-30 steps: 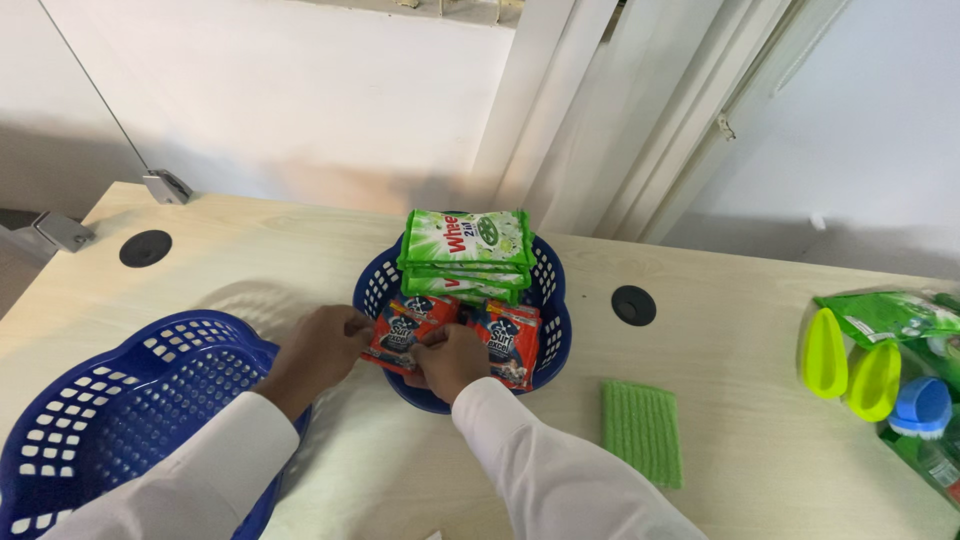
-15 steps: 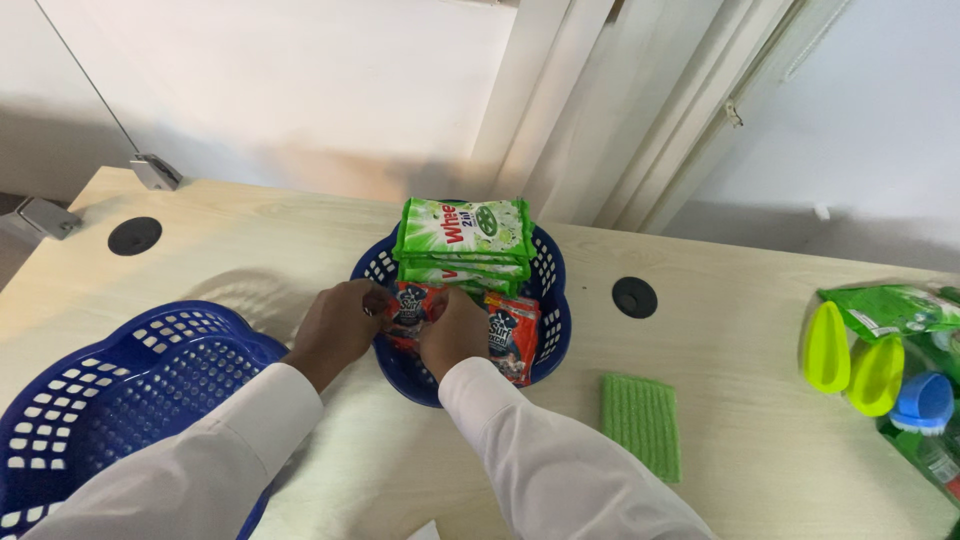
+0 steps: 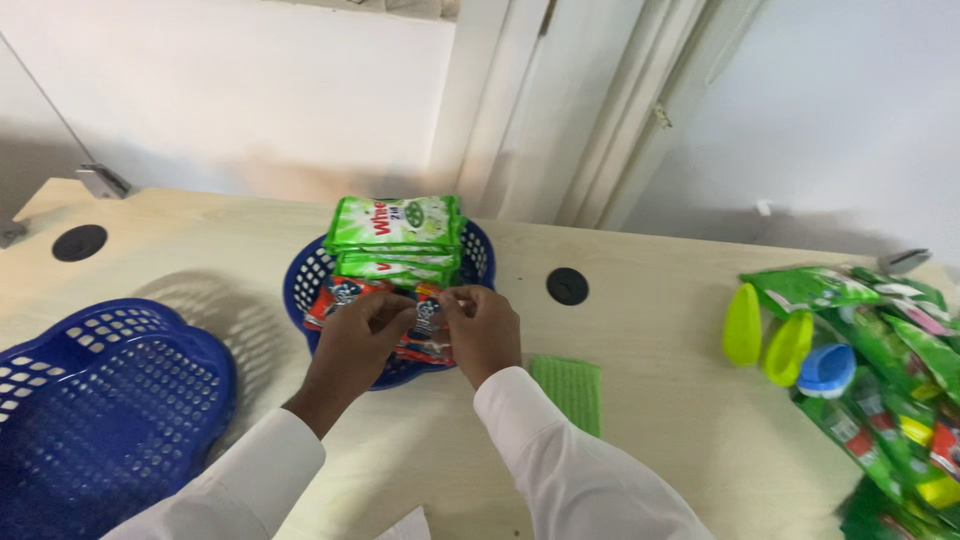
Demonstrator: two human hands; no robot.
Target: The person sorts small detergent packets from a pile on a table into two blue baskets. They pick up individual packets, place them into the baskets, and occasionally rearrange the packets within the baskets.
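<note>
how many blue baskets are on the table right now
2. One blue basket sits mid-table, holding green and red packets, under both hands. The other blue basket is at the near left edge, partly cut off by the frame.

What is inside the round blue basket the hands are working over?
The round blue basket holds a stack of green sachets at the back and red sachets in front. The left hand and right hand pinch one red sachet. The basket floor is covered.

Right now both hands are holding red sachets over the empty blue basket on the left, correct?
Not quite. In the head view the left hand and right hand hold the red sachets over the middle blue basket, which holds green packets.
</note>
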